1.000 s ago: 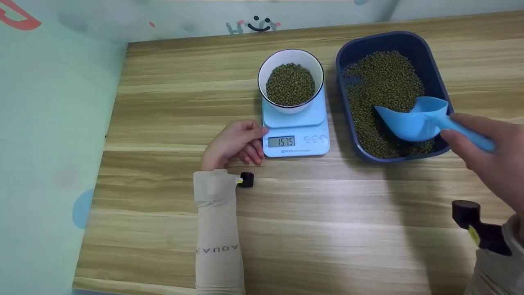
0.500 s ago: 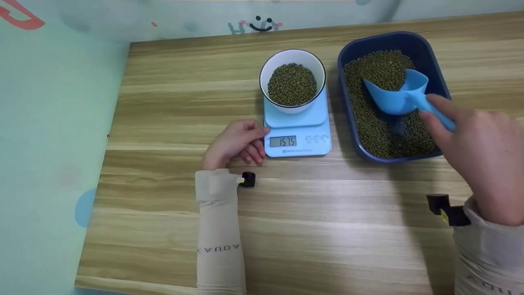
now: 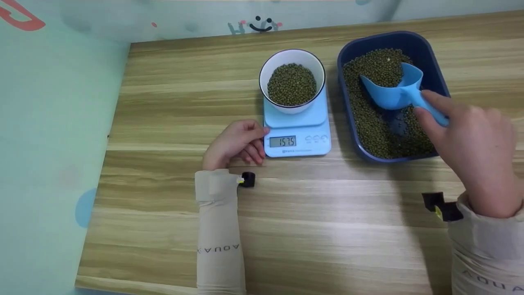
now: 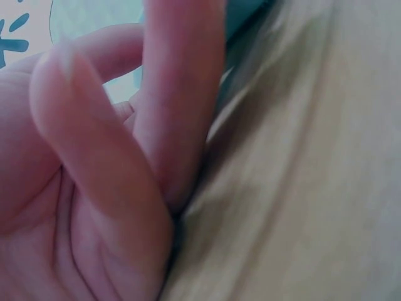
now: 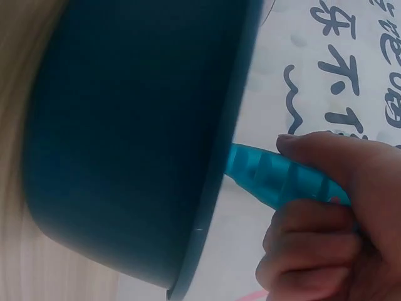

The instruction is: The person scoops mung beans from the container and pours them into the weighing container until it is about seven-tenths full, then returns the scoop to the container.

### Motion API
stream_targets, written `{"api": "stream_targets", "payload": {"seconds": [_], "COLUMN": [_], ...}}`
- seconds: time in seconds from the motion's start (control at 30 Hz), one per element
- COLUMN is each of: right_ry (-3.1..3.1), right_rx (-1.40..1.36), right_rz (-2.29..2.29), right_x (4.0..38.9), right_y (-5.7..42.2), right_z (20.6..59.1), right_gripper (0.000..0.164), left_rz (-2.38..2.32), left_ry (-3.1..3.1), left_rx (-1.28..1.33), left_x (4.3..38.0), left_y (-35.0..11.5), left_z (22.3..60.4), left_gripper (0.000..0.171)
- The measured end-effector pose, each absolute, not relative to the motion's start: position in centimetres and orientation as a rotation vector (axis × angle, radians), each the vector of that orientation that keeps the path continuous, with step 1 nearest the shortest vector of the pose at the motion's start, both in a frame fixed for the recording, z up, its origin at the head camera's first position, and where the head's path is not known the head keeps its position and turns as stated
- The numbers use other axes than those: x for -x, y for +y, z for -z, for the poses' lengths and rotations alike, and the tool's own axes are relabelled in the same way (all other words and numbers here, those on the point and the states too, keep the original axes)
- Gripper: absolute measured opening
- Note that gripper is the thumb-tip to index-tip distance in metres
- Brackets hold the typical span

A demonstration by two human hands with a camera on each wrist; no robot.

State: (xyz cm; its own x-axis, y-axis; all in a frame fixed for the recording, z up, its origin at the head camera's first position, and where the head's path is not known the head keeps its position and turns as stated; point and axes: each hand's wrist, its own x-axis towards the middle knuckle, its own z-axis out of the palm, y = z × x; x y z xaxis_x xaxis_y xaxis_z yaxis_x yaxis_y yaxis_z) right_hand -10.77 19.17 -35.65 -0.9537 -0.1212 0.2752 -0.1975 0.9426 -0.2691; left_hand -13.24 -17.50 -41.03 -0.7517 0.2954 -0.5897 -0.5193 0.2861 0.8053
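Observation:
In the head view my right hand [image 3: 477, 139] grips the handle of a light-blue scoop [image 3: 393, 97], its fingers curled round it in the right wrist view. The scoop's bowl is inside a dark-blue tub [image 3: 430, 53], among small green-brown beans [image 3: 370, 135] that look like mung beans. My left hand [image 3: 237, 141] lies on the table with relaxed, bent fingers, its fingertips at the left edge of a light-blue kitchen scale [image 3: 299, 143]. On the scale's platform stands a white bowl [image 3: 317, 67] with a dark rim, part-filled with the same beans. The display reads 157.5.
The wood-grain table [image 3: 172, 172] meets a pale decorated wall [image 3: 196, 20] at the back and left. Between the scale and the tub runs a narrow gap. Black wrist cameras [image 3: 247, 179] jut out from both sleeves.
My right hand has moved the scoop left and toward the back of the tub, with beans heaped ahead of it. The left hand, scale, bowl and reading stay the same.

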Motion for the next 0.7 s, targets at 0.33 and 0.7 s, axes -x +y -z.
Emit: {"api": "stream_targets", "payload": {"seconds": [0.33,0.7], "right_ry": [-2.867,-2.827], "right_rx": [-0.252,-0.231], "right_rz": [-0.473,-0.489], "right_x": [10.7,10.4], "right_y": [19.3,18.5], "right_z": [35.7,36.8], "right_gripper": [0.040,0.039], "left_rz": [-1.550,-1.548], "left_ry": [1.871,1.885], "left_rx": [0.179,0.174], "left_x": [13.3,13.2], "left_y": [-17.5,-17.5], "left_z": [41.1,40.9], "left_gripper": [0.032,0.033]}}
